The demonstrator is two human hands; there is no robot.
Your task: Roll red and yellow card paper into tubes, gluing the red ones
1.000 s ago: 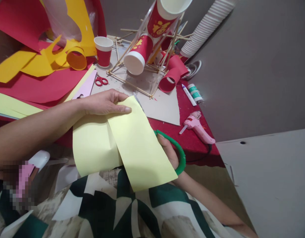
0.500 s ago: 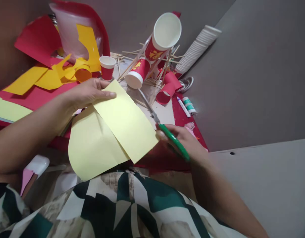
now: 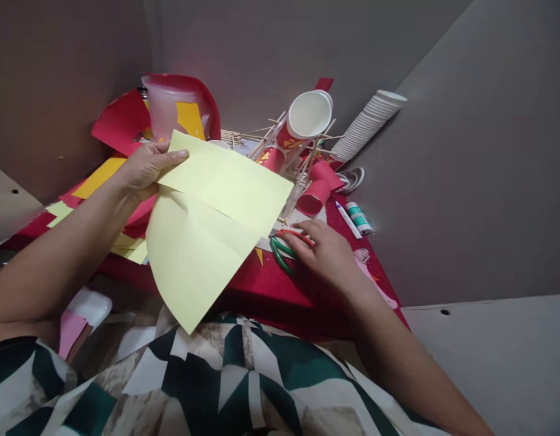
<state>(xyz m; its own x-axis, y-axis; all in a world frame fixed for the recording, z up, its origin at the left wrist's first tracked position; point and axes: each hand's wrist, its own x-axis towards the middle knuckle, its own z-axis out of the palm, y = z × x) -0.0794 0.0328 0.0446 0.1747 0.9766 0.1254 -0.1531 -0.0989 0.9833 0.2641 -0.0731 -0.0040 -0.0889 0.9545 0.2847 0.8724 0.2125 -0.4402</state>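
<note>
My left hand [image 3: 150,165] is closed on a pale yellow paper [image 3: 230,175], thumb on top, at its upper left corner. A cut line runs across the paper, parting an upper strip from a lower piece [image 3: 193,254] that hangs curved toward my lap. Whether the two parts still join near my thumb is hard to tell. Scissors [image 3: 280,257] with green and red handles lie on the red-covered table, their blades hidden by the paper. My right hand [image 3: 323,248] is over the handles with its fingers apart.
Behind the paper stands a stick frame [image 3: 314,151] holding paper cups [image 3: 310,115]. A stack of white cups [image 3: 371,124] leans on the wall. Red paper tubes [image 3: 314,197], a marker [image 3: 348,220] and a green-white roll [image 3: 359,218] lie to the right. A bucket [image 3: 166,109] stands back left.
The scissors have gone from my right hand's grip down onto the table. My left hand has moved the paper a little left, and its strip has turned flatter. The view has tilted upward.
</note>
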